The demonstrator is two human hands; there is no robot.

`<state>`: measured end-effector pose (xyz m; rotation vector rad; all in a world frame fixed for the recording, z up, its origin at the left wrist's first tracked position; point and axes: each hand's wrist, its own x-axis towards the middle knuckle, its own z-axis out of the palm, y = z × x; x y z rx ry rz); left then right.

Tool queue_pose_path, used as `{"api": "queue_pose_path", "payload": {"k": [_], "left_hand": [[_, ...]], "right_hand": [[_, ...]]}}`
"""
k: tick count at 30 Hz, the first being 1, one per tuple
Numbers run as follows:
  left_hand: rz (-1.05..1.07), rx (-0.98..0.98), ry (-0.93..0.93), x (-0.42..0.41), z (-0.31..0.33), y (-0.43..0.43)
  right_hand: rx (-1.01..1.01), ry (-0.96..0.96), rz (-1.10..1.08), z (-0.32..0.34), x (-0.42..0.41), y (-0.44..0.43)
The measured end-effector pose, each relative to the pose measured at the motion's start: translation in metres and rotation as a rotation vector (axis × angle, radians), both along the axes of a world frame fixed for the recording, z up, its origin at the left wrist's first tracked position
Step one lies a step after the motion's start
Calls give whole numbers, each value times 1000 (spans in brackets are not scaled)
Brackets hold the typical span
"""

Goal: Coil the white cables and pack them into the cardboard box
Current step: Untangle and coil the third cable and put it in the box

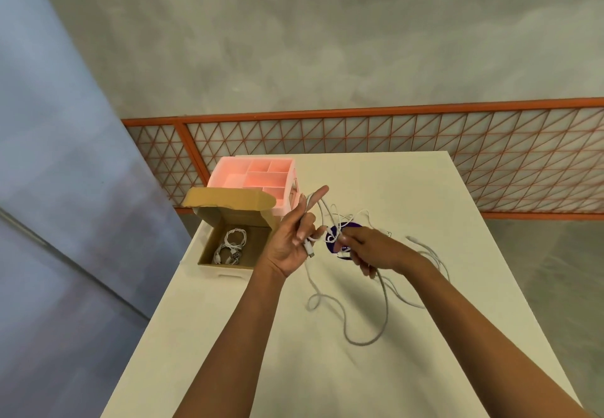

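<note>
Right now we are pinching the plug end of a white cable (386, 306) in our left hand (294, 241), forefinger raised, while our right hand (369, 249) is gripping the strand beside a tangle. Slack is trailing toward five o'clock, and we are judging it may snag or knot during winding. The cardboard box (243, 218), holding coiled cables (232, 243), is sitting at nine o'clock, with a pink tray (228, 172) at eleven, neither one blocking us.
</note>
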<state>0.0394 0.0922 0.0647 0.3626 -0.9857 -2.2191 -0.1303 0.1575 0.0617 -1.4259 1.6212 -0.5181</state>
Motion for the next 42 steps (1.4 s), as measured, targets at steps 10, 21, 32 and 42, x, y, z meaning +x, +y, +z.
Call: {"api": "queue_pose_path", "payload": {"k": [10, 21, 32, 42], "left_hand": [[220, 10, -118, -11, -10, -10], [327, -629, -753, -20, -14, -15], [-26, -567, -833, -7, -1, -1], [-286, -25, -117, 11, 5, -4]], "right_hand": [[62, 53, 196, 27, 17, 3], [-118, 347, 97, 49, 0, -10], [-282, 149, 95, 69, -29, -17], [-434, 78, 47, 62, -46, -21]]}}
